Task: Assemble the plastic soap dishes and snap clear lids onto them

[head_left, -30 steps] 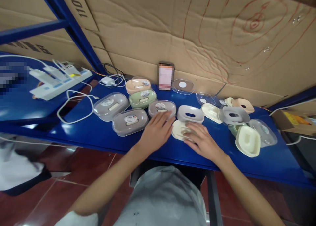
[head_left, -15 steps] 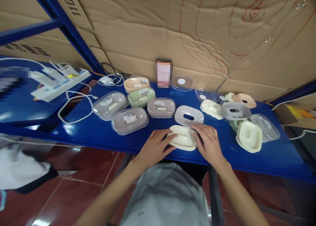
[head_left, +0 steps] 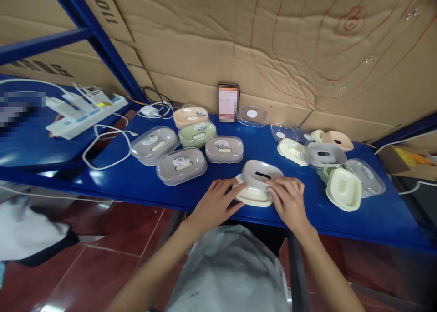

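Both hands at a soap dish on the blue bench (head_left: 136,184).
The left hand (head_left: 213,205) grips the cream tray (head_left: 251,196) at 9 o'clock; the right hand (head_left: 290,200) holds the grey insert (head_left: 261,175) on top.

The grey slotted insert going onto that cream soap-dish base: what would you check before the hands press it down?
1. Both hands at the pieces: ok. The left hand touches the cream oval plastic base; the right hand holds the grey slotted plastic insert.
2. Insert level on base: not ok, it sits tilted.
3. Insert seated all round: cannot tell.
4. Base fully on the blue metal shelf: ok, though near the front edge.
5. Clear of the nearest closed grey dish with clear lid: ok, apart.
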Motion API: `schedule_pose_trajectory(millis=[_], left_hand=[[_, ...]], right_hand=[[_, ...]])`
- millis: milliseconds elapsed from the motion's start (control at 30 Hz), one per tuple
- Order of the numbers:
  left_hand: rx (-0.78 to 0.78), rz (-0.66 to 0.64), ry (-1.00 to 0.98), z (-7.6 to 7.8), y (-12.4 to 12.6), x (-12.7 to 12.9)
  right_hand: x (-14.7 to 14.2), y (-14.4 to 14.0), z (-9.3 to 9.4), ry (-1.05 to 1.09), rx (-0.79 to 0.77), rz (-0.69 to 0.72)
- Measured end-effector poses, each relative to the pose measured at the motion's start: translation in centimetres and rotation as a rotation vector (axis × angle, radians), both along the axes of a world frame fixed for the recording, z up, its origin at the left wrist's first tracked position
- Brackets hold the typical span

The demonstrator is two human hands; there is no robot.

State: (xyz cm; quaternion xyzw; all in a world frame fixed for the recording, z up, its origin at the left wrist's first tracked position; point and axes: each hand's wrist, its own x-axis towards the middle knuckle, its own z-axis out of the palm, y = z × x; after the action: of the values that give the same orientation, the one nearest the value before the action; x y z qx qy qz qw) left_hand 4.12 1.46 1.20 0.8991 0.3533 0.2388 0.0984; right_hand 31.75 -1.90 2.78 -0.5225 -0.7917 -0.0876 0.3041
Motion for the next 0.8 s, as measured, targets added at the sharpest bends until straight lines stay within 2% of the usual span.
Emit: schedule_pose_trajectory(millis=[100, 233, 367, 433, 533, 600, 700, 767, 800], left_hand=[[0.04, 0.009, -0.026, 0.1, 0.0, -0.1], [0.041, -0.014, -0.052, -0.1, 0.2, -0.1], [0.031, -0.05, -0.042, -0.7, 0.0, 0.2], [0.041, -0.06, -0.035, -0.3, 0.0, 0.0], [0.093, -0.06, -0.057, 2.2, 1.3, -1.5], [0.146, 0.046, -0.079, 5.0, 4.0, -3.4], [0.173, 0.278, 0.052, 9.2, 10.6, -6.8], [0.197, 0.392, 0.241, 11.1, 15.5, -8.5], [0.196, 0.397, 0.282, 11.7, 17.7, -9.0]], right_hand=[[-1.2, -1.4, 0.2, -0.009, -0.052, 0.095], [-1.6, -2.1, -0.5, -0.045, -0.181, 0.229], [-1.1, -2.1, -1.3, -0.066, -0.198, 0.257], [-1.0, -2.1, -1.4, -0.075, -0.19, 0.252], [-1.1, -2.3, -1.3, -0.087, -0.203, 0.237], [-1.2, -2.4, -1.2, -0.093, -0.211, 0.227], [-1.5, -2.6, -1.2, -0.103, -0.195, 0.189], [-1.6, -2.8, -1.2, -0.116, -0.172, 0.148], [-1.6, -2.8, -1.2, -0.122, -0.164, 0.131]])
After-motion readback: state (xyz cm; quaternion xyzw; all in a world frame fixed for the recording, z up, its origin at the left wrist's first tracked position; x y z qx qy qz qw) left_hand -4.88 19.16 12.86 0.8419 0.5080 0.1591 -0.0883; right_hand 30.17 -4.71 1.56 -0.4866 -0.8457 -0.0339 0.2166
